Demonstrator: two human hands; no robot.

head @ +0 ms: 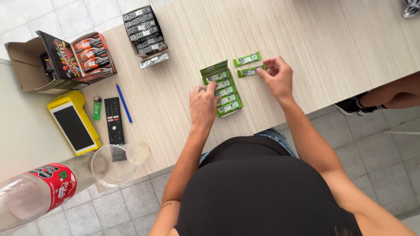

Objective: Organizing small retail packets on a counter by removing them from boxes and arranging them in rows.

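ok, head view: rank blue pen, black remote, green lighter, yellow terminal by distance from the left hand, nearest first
From the left hand:
1. Blue pen, on its left, nearest.
2. Black remote, just past the pen.
3. Green lighter, left of the remote.
4. Yellow terminal, at the table's left edge.

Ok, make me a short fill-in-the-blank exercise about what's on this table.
1. The right hand pinches a ____ candy packet at its end.
2. The left hand rests on the open green cardboard display box of ____ packets.
3. The blue pen lies beside the black ____.

Missing words: green; green; remote control
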